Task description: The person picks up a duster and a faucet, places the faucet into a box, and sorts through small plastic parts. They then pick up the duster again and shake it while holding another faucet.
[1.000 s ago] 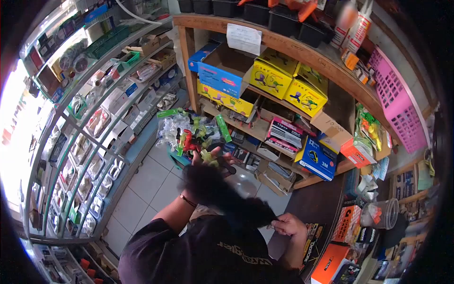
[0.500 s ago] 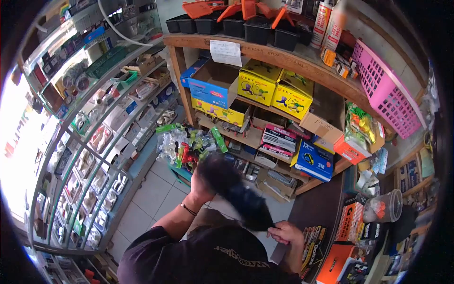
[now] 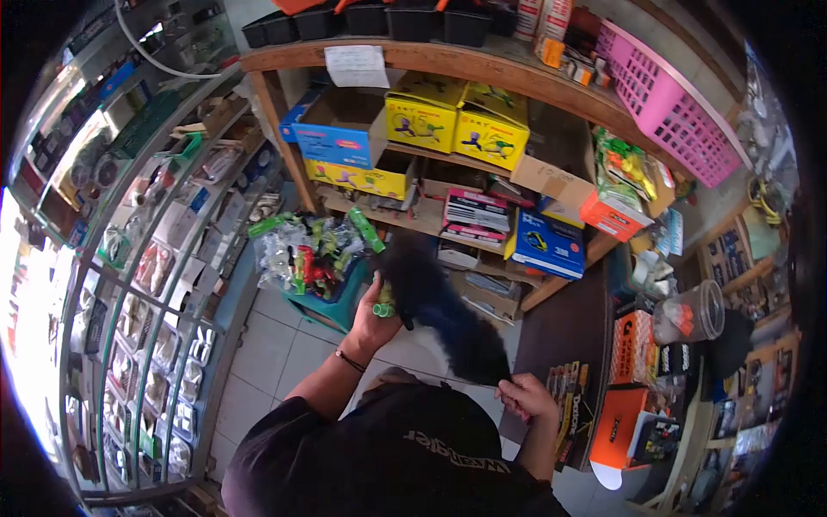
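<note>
My right hand (image 3: 527, 398) is closed around the narrow end of a dark feather duster (image 3: 457, 323). The fluffy black-blue body of the duster slants up and leftward, smeared by motion. Its upper part is beside my left hand (image 3: 370, 326), which is closed on a small green plastic part (image 3: 384, 303) with round ends. The duster partly covers that part. Just beyond my left hand, a heap of plastic-bagged green, black and red parts (image 3: 314, 263) lies on a teal stool (image 3: 332, 308).
Wooden shelves ahead carry yellow boxes (image 3: 491, 133), a blue open box (image 3: 340, 142) and a blue 3M box (image 3: 547, 246). A pink basket (image 3: 672, 112) sits upper right. Barred display shelving (image 3: 146, 336) lines the left. An orange box (image 3: 616, 422) stands low right.
The duster has shifted slightly right and down relative to my left hand, uncovering the hand and the green part. My view has moved, so the shelves appear higher and farther left.
</note>
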### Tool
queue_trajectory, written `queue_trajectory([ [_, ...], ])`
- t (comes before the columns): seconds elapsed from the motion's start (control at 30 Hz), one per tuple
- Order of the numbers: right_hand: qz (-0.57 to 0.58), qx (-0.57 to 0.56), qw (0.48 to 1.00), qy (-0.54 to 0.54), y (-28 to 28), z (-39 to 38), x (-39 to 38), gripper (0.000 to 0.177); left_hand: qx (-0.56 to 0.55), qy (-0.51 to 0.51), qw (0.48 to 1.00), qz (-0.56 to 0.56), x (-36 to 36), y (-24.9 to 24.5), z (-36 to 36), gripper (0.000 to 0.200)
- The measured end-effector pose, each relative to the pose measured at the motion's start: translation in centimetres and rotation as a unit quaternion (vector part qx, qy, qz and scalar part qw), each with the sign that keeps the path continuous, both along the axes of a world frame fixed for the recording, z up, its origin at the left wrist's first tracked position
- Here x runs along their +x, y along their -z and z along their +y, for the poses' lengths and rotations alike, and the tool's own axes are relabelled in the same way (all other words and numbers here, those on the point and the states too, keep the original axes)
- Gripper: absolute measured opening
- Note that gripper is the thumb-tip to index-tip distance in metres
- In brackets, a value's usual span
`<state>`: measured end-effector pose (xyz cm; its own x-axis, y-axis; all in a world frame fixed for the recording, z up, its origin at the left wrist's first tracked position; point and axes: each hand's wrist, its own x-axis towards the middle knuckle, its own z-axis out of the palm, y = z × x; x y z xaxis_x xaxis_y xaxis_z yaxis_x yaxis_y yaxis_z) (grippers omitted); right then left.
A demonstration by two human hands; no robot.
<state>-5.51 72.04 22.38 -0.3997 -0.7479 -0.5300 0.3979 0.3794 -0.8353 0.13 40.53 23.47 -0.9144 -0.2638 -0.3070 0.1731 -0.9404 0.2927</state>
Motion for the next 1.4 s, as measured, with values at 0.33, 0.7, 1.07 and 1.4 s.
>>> queue_trajectory([
  [0.33, -0.001, 0.035, 0.999, -0.009, -0.5, 5.0, 2.8, 0.024, -0.171, 0.11, 0.976, 0.072, -1.9, 5.8, 1.4, 0.04],
  [0.7, 0.066, 0.051, 0.996, 0.033, -0.9, 3.7, 2.6, 0.026, -0.001, 0.153, 0.98, 0.126, -1.6, 2.2, 1.0, 0.041],
  [1.07, 0.005, 0.012, 0.984, 0.179, 0.2, 5.4, 3.7, 0.026, -0.096, 0.123, 0.986, 0.059, -1.1, 2.4, 1.5, 0.037],
  [1.4, -0.006, -0.02, 0.984, 0.175, 0.2, 3.4, 3.5, 0.025, -0.07, 0.123, 0.989, 0.039, -1.2, -0.1, 2.5, 0.048],
])
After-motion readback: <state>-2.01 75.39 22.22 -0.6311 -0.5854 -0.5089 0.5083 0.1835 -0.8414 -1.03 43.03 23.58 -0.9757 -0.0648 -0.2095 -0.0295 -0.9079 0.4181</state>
